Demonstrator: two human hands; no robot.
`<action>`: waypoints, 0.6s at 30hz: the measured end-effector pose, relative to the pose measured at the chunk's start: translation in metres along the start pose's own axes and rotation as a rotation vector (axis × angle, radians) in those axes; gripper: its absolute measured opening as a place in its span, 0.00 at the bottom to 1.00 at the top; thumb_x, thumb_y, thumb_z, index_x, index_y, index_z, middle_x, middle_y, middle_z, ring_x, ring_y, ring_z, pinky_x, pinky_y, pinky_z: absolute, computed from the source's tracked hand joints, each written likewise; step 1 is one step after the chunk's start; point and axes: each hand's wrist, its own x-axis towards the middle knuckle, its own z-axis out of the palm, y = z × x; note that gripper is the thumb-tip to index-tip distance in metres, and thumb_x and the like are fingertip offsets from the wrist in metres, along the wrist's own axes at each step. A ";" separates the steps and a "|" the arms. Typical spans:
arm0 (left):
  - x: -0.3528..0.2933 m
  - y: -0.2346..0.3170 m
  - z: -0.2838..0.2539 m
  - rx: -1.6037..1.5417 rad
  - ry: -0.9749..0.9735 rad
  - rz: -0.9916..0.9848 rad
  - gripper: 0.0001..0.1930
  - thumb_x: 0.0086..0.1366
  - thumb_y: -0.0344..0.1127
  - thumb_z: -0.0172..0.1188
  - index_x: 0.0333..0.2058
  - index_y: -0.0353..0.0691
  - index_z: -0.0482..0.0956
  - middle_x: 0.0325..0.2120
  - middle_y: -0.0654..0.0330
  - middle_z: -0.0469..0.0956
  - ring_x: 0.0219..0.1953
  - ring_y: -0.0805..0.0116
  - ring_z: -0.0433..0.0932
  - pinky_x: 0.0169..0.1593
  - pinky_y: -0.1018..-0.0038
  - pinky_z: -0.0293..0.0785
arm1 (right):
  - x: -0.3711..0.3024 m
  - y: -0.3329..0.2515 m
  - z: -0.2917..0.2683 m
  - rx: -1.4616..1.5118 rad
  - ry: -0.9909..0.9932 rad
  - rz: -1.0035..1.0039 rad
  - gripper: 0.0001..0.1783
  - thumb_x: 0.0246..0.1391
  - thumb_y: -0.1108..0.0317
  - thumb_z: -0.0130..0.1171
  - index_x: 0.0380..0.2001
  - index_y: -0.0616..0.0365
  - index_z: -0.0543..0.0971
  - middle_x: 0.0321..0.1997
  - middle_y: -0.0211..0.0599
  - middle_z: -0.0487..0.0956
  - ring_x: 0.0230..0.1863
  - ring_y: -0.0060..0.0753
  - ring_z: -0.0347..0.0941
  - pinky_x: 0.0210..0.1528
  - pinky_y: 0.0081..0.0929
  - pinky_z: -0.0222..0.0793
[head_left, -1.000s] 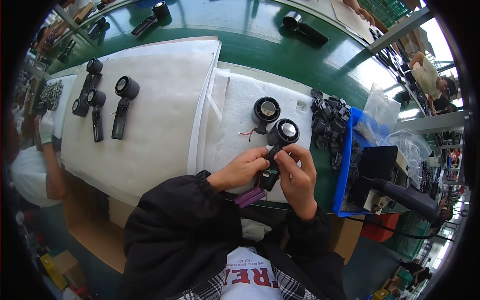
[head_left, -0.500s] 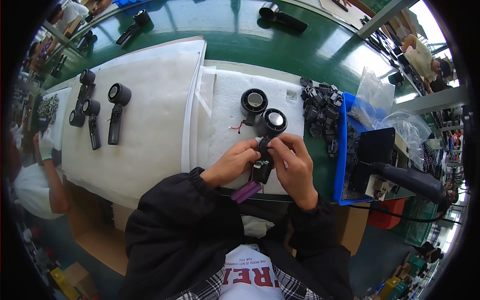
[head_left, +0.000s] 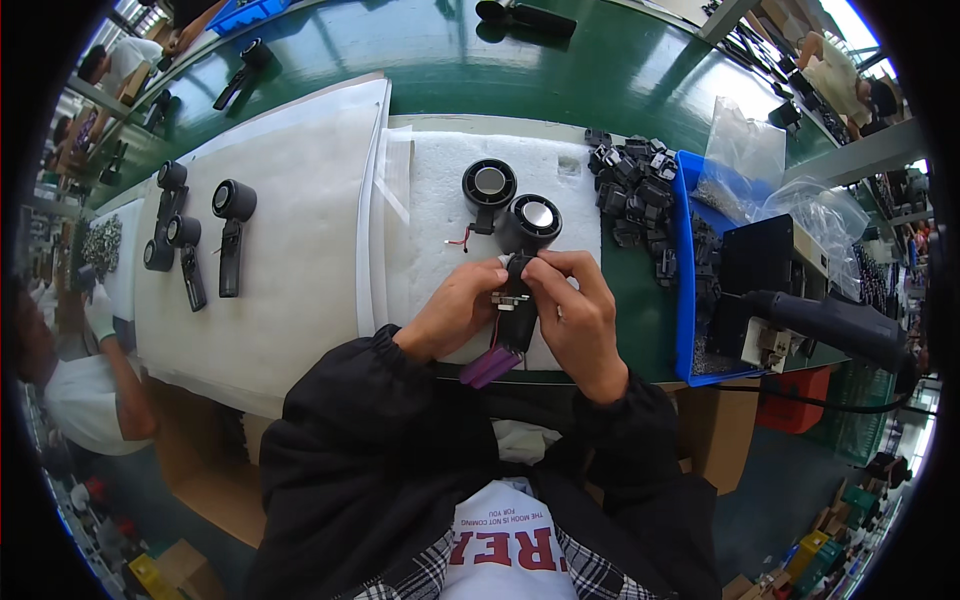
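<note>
The black handheld fan (head_left: 520, 275) stood between both hands, just over the near edge of the white foam pad (head_left: 440, 220), its round head (head_left: 530, 222) pointing away from the person and its handle running back toward the chest. So the long axis lay roughly front to back, tipped a little to the person's left at the near end, where a purple battery (head_left: 490, 367) hung below the handle on a red wire.

The left hand (head_left: 452, 312) came in from the fan's left side, fingers curled closed on the handle's middle, where a small pale part showed. The right hand (head_left: 577, 305) met it from the right, thumb and fingers closed over the upper handle just under the head. Neither hand was clearly nearer; both grips touched the fan. Exactly what the fingertips pinched was too small to tell, perhaps a switch board.

Both forearms in black sleeves rose from the lower edge, wrists bent inward toward each other. Beyond the fan lay a second fan head (head_left: 489, 186) on the pad; to the fan's right stood a blue tray (head_left: 684, 300) on the green surface (head_left: 450, 70).
</note>
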 end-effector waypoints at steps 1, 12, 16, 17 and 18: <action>0.000 0.001 0.003 -0.070 0.007 0.024 0.18 0.71 0.37 0.41 0.50 0.34 0.72 0.44 0.59 0.77 0.45 0.72 0.75 0.50 0.71 0.71 | 0.001 -0.001 0.001 0.007 0.007 0.009 0.10 0.47 0.80 0.63 0.36 0.61 0.80 0.38 0.40 0.75 0.37 0.41 0.76 0.36 0.31 0.72; 0.001 0.006 0.014 -0.068 0.035 0.111 0.18 0.74 0.42 0.45 0.45 0.33 0.75 0.37 0.59 0.79 0.37 0.73 0.79 0.42 0.75 0.77 | 0.003 -0.004 -0.001 0.121 0.004 0.088 0.09 0.47 0.80 0.62 0.35 0.61 0.79 0.35 0.37 0.76 0.34 0.38 0.75 0.35 0.31 0.72; 0.002 0.002 0.017 -0.061 0.048 0.148 0.18 0.73 0.41 0.48 0.44 0.28 0.74 0.39 0.53 0.79 0.40 0.68 0.81 0.45 0.69 0.81 | 0.002 -0.004 -0.012 0.246 0.053 0.196 0.07 0.49 0.78 0.62 0.34 0.61 0.79 0.37 0.38 0.77 0.36 0.36 0.76 0.36 0.28 0.72; 0.001 0.003 0.019 -0.060 0.045 0.149 0.18 0.73 0.41 0.48 0.44 0.28 0.74 0.39 0.53 0.79 0.40 0.68 0.81 0.45 0.69 0.81 | 0.001 -0.001 -0.018 0.249 0.095 0.185 0.08 0.50 0.78 0.62 0.35 0.62 0.78 0.37 0.39 0.77 0.37 0.37 0.76 0.37 0.29 0.73; 0.000 0.005 0.023 -0.058 0.042 0.138 0.19 0.73 0.41 0.48 0.44 0.26 0.74 0.40 0.50 0.79 0.42 0.64 0.81 0.47 0.66 0.81 | -0.006 0.002 -0.028 0.115 0.280 0.070 0.14 0.51 0.77 0.63 0.42 0.63 0.75 0.43 0.43 0.75 0.42 0.36 0.75 0.43 0.29 0.71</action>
